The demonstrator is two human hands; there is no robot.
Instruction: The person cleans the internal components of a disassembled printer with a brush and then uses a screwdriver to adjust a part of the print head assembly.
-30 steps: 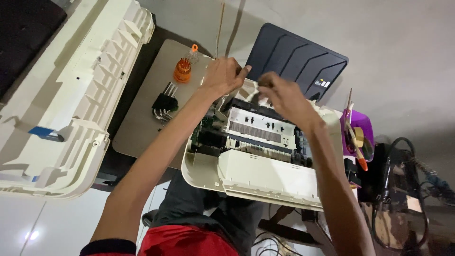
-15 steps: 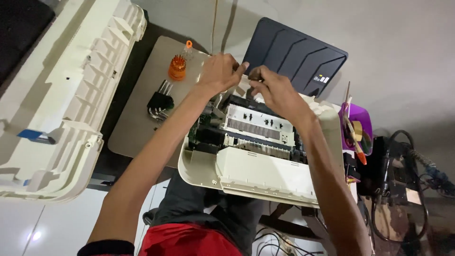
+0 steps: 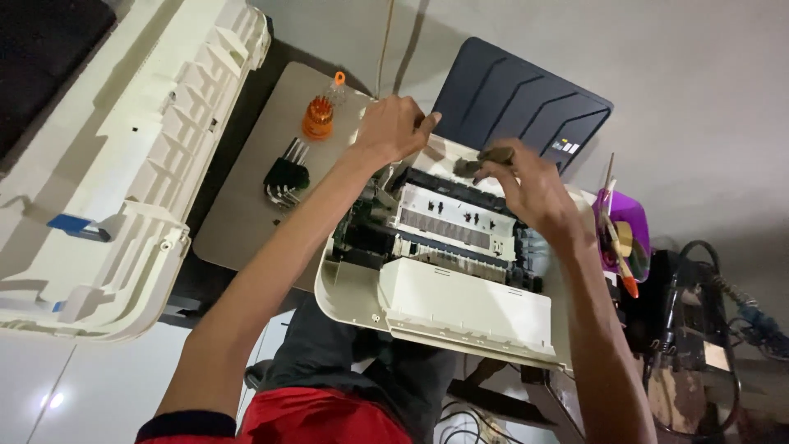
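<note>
Opened printer chassis (image 3: 448, 271) sits on the person's lap, cream shell, inner frame and white ribbed plate exposed. Step in hand, by my reading: stripping the rear of the mechanism.

Left hand (image 3: 393, 127) rests curled on the back left corner of the chassis, fingers bent over the edge, bracing; no separate thing in it that I can tell. Right hand (image 3: 526, 185) hovers over the back right, fingertips pinched on a small dark part (image 3: 486, 158) held just above the frame.

Next move calls for a steady chassis and a careful lift so the small part comes clear without snagging the ribbed plate.

Against half a second ago: the hands were nearly touching at the rear middle; now they stand apart, the right carrying the part upward.

Around: dark blue tray panel (image 3: 522, 103) behind, orange bit holder (image 3: 318, 117) and hex key set (image 3: 285, 175) on the grey tabletop (image 3: 238, 214), big cream cover (image 3: 123, 164) to the left, purple tub (image 3: 629, 238) to the right.
</note>
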